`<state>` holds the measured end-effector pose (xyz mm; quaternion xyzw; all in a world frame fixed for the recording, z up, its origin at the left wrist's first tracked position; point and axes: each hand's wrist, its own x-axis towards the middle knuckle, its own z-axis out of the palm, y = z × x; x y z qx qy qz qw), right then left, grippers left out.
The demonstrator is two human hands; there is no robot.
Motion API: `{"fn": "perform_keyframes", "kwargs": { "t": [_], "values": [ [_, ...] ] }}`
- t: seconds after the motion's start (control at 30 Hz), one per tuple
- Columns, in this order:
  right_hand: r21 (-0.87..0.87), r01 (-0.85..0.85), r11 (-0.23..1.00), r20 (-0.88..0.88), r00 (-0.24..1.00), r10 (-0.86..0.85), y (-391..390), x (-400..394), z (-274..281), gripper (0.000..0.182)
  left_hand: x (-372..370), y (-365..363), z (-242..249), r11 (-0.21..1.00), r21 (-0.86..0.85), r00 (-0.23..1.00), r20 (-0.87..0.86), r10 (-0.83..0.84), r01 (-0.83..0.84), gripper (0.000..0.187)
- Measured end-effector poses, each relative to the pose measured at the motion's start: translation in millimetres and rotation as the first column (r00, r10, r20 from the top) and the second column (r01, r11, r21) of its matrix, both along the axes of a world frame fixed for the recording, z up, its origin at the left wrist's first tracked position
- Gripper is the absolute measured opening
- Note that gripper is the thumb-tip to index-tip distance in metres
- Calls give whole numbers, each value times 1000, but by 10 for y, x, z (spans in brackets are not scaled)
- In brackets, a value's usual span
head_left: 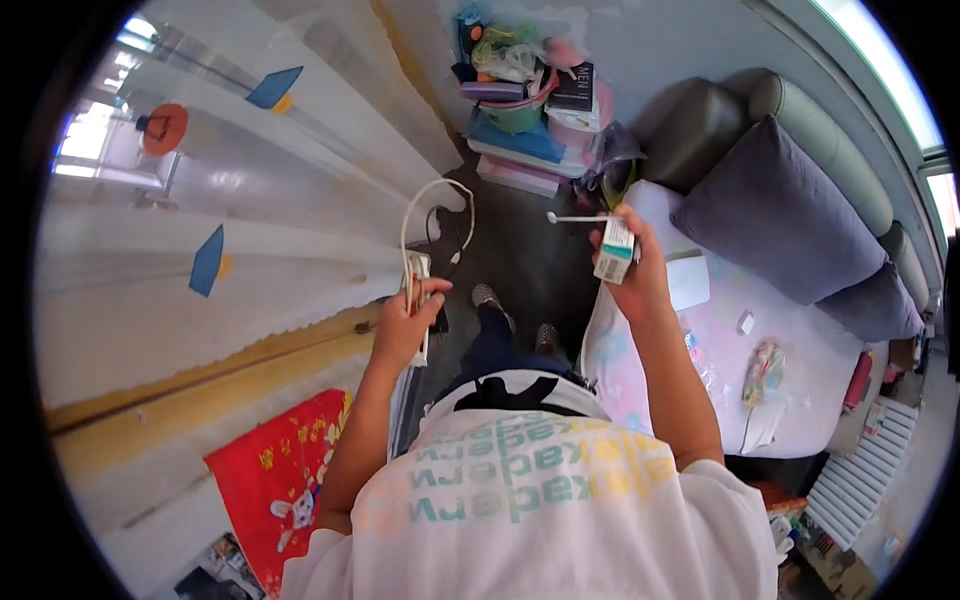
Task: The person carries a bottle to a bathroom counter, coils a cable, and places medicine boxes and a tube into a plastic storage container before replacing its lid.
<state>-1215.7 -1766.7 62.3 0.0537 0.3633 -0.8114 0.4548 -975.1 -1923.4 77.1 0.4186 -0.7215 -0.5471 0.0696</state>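
My right hand (646, 268) grips a small white-and-green cardboard box (614, 248) and a slim white rod (580, 218) pointing left, well apart from the long white plastic strip (422, 268) my left hand (404, 326) clasps

A person (540, 520) is standing between a sheer curtain (330, 190) and a sheet-covered sofa (632, 365)
The left hand (402, 325) is gripping a white power strip (421, 266), with a pale cord (406, 220) looping beyond; the right hand (640, 270) is holding a small box (614, 250) and a thin white stick (580, 218), while a purple pillow (785, 210) is leaning on the sofa and a heaped basket (515, 118) is standing near the wall (660, 55)
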Motion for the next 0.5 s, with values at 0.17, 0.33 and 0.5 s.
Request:
{"fn": "perform_keyframes", "kwargs": {
  "t": [0.17, 0.33, 0.5],
  "values": [
    [-130, -91, 987, -8, 996, 90, -750, -231, 114, 14, -368, -754, 185, 997, 61, 989, -133, 63, -55, 19],
    [-59, -52, 997, -65, 997, 48, -1394, -380, 202, 15, -690, -1435, 347, 993, 92, 975, -200, 92, -74, 18],
    [77, -8, 997, -166, 986, 21, -1709, -666, 75, 14, -1070, -1906, 378, 992, 106, 965, -247, 93, -68, 18]
  ]
}}
